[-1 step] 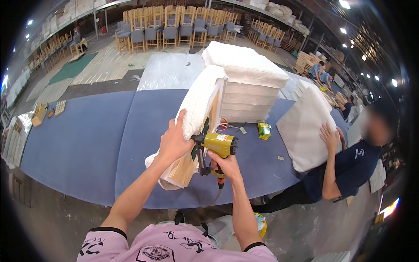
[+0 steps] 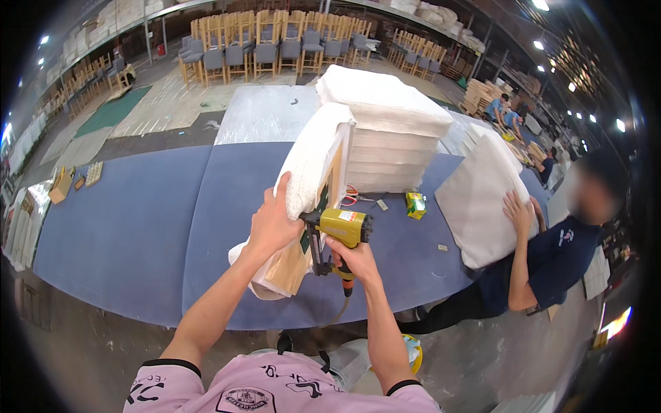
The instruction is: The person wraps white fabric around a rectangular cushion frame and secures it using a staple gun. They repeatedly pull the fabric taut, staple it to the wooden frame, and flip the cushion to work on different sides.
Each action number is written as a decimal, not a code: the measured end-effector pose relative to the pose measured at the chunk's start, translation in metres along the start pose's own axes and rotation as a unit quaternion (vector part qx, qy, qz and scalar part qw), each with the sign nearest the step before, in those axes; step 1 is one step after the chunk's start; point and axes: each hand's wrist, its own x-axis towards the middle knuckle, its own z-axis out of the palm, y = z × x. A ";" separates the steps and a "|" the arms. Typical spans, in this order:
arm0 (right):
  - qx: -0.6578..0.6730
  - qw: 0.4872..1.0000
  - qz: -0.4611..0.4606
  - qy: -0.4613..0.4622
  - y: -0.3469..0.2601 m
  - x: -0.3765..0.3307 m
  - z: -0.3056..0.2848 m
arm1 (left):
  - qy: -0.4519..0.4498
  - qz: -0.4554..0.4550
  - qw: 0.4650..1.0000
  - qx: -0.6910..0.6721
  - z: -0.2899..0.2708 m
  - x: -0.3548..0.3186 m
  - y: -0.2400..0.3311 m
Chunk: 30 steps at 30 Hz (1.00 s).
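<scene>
White pads (image 2: 394, 148) behind cushion (image 2: 310, 155), left hand (image 2: 273, 221) clasped on cushion, right hand (image 2: 359, 259) around stapler (image 2: 343, 226)

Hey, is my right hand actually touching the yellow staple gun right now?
Touching: the head view shows your right hand wrapped around the grip of the yellow staple gun.
</scene>
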 end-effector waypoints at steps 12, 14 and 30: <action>-0.398 0.907 0.125 0.053 0.180 0.023 -0.109 | -0.007 0.101 0.995 -0.020 0.021 -0.001 0.002; -0.469 0.873 0.081 0.103 0.283 0.023 -0.112 | -0.008 0.136 0.991 0.011 0.031 -0.010 -0.009; 0.044 0.970 -0.173 0.165 0.039 -0.028 0.033 | -0.340 0.001 0.758 -0.556 0.025 -0.042 -0.052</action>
